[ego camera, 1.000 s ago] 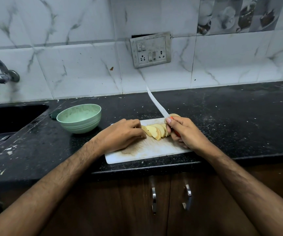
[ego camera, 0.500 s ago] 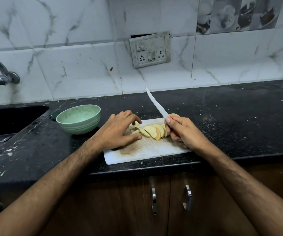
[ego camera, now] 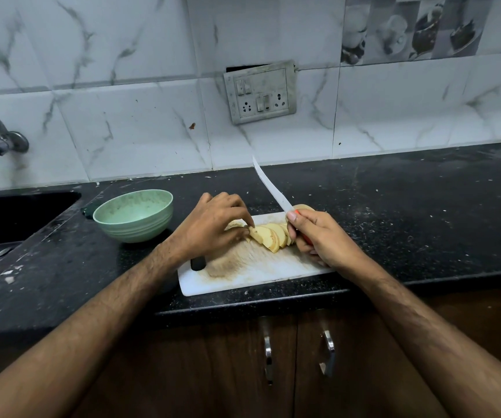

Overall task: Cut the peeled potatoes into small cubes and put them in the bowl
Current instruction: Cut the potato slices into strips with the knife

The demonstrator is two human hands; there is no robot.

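The right hand (ego camera: 321, 236) is wrapped tight round the red handle of a long white-bladed knife (ego camera: 270, 188), whose blade is lifted off the food and points up and away toward the tiled wall. The left hand (ego camera: 213, 227) pinches the leftmost of the pale yellow potato slices (ego camera: 268, 236), which lie fanned and overlapping on the stained white plastic cutting board (ego camera: 243, 276). To cube well, I judge the slices should be squared into a flat stack, fingertips tucked back, and the blade brought down in even strokes, lengthwise then across. The board's near edge sits close to the lip of the black speckled stone counter (ego camera: 393, 212), so pressure should go straight down. The ribbed pale green bowl (ego camera: 134, 215) stands just left of the board, before the sink (ego camera: 17, 215); open counter lies to the right.
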